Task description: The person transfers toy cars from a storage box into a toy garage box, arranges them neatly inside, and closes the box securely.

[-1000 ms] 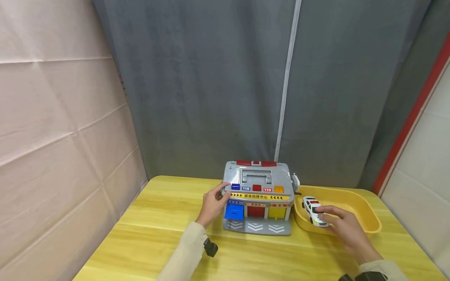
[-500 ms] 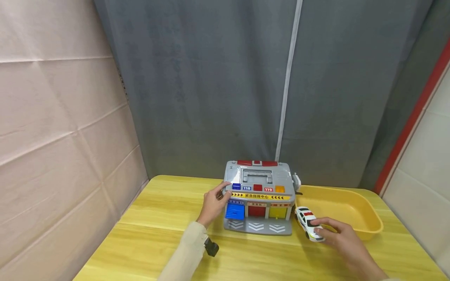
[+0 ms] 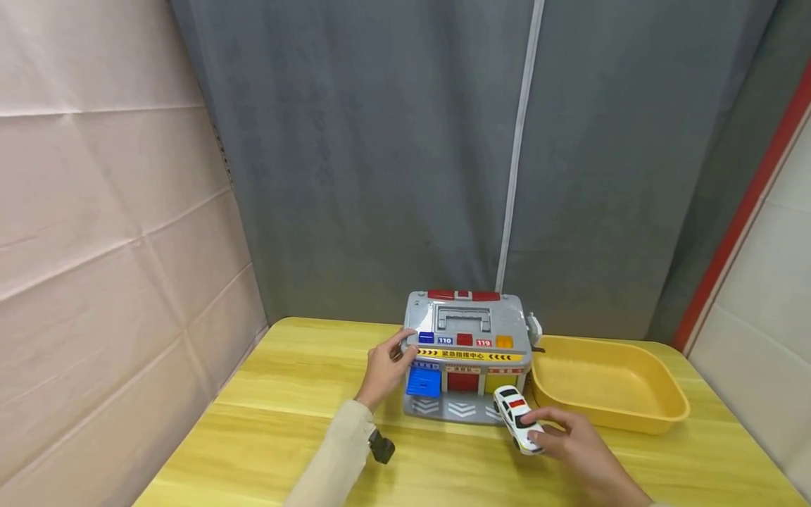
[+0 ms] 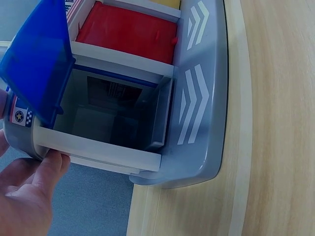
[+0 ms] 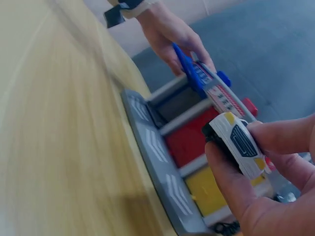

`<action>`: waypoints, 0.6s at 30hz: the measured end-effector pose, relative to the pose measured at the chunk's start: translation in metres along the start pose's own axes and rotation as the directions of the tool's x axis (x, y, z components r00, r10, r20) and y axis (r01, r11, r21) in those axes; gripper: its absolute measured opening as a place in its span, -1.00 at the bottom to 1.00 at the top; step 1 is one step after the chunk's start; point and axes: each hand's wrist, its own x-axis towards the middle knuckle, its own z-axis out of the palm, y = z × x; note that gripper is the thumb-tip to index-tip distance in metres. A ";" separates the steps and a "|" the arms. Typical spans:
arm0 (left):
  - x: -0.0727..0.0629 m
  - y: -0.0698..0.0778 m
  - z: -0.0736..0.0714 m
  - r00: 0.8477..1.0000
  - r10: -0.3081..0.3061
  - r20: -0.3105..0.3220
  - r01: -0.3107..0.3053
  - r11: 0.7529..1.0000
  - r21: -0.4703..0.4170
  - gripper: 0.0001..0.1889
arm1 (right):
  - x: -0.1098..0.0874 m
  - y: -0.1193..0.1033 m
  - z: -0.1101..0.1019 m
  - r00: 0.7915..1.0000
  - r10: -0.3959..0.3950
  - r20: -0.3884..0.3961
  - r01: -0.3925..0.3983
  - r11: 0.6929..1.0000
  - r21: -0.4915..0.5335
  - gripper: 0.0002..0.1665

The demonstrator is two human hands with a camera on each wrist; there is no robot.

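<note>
A grey toy garage [image 3: 465, 354] stands on the table. My left hand [image 3: 382, 370] grips its front left corner, thumb and fingers around the edge of the roof. The blue door [image 4: 39, 64] is swung up, baring a hollow bay beneath it. Beside that bay, the red door [image 4: 129, 32] and the yellow door [image 5: 209, 191] are down. My right hand [image 3: 573, 445] pinches a white toy police car [image 3: 516, 417] between thumb and fingers. The car is tilted, overlapping the garage's front right ramp in the head view; its front end faces the right wrist camera.
To the right of the garage is a yellow plastic tray [image 3: 611, 417], close against its side. The wooden table [image 3: 304, 394] extends left and forward. A grey curtain [image 3: 380, 176] hangs behind the table, with pale cloth walls [image 3: 108, 246] at the sides.
My right hand has carried the toy police car leftward from over the yellow tray to the garage's front right. The left hand stays on the garage, and the blue door stays raised.
</note>
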 end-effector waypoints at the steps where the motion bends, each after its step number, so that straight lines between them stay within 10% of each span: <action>1: 0.000 0.000 0.000 1.000 -0.002 -0.002 0.002 1.000 0.000 -0.66 | 0.001 0.001 0.004 1.000 -0.002 0.003 0.002 1.000 0.015 -0.55; 18: -0.002 0.003 0.000 1.000 -0.008 -0.008 0.008 1.000 0.003 -0.67 | 0.026 0.013 0.052 0.999 0.022 0.026 -0.026 0.989 0.147 -0.60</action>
